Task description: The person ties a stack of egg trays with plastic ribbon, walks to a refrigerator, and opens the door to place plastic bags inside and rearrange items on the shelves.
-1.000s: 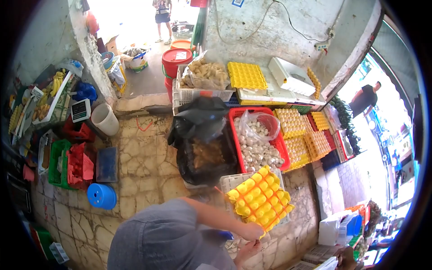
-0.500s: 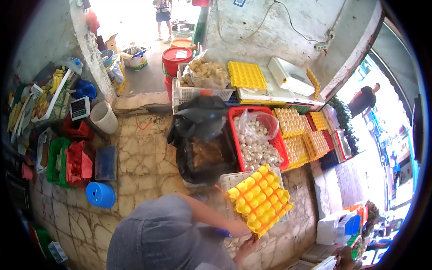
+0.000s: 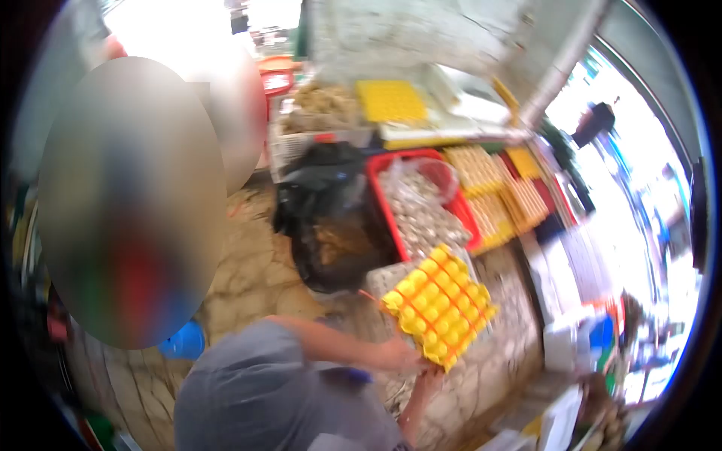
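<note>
A yellow egg-tray stack with red string crossed over it in a grid lies tilted on a pale crate. Both hands meet at its lower corner. My left hand reaches in from the left, its fingers closed close against the corner. My right hand comes up from below, fingers bunched beside the left ones. Blur hides what the fingertips pinch. A loose red string end sticks out at the stack's left side.
Behind the stack are a red basket of white bulbs and a black-bagged tub. Egg trays stand at the right. White boxes sit lower right. A blue stool is at left. A large blurred oval covers the left side.
The view has shifted and blurred, and an oval blur now covers the left. Both hands have moved up slightly and stay together at the stack's lower corner.
</note>
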`<state>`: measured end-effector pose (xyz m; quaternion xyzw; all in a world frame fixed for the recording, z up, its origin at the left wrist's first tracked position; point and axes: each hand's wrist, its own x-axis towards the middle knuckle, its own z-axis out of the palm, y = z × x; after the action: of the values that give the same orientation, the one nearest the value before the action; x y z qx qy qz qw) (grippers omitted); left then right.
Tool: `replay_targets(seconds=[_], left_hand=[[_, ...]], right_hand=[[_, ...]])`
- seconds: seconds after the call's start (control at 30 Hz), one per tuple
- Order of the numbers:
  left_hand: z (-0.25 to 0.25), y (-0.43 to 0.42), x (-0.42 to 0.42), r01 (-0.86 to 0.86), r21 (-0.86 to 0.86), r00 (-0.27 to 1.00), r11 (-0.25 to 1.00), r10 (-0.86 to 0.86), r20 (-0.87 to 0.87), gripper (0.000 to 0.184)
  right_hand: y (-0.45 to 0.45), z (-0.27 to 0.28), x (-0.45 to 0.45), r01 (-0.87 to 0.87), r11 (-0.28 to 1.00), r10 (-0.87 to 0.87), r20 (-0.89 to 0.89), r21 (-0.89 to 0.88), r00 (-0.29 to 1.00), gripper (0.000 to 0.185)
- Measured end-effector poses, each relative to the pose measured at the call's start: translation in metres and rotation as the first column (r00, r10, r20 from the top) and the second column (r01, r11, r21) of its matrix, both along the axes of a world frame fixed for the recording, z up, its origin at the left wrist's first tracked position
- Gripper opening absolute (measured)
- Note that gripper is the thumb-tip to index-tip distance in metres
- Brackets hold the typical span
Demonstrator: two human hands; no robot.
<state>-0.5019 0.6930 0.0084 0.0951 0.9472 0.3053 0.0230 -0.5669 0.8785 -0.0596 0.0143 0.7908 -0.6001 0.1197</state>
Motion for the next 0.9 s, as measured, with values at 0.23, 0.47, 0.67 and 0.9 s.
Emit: replay_targets(seconds=[0.23, 0.47, 0.67, 0.9], left_hand=[[-0.012, -0.009, -0.011, 0.139, 0.147, 0.984, 0.979, -0.154, 0.092, 0.045], [0.101, -0.056, -0.005, 0.264, 0.134, 0.951, 0.955, -0.28, 0.127, 0.027], [-0.008, -0.06, -0.01, 0.349, 0.113, 0.906, 0.93, -0.305, -0.294, 0.019], [0.034, -0.108, -0.009, 0.261, 0.317, 0.957, 0.912, -0.202, -0.207, 0.019]], right_hand=[[0.037, -0.084, 0.012, 0.159, 0.921, -0.095, -0.191, 0.355, 0.977, 0.021], [0.023, -0.086, 0.095, -0.193, 0.698, 0.278, -0.012, 0.69, 0.961, 0.022], [-0.051, -0.023, 0.057, -0.188, 0.949, 0.141, 0.194, 0.253, 0.971, 0.024], [-0.158, 0.121, -0.044, -0.198, 0.978, 0.205, -0.181, 0.059, 0.962, 0.027]])
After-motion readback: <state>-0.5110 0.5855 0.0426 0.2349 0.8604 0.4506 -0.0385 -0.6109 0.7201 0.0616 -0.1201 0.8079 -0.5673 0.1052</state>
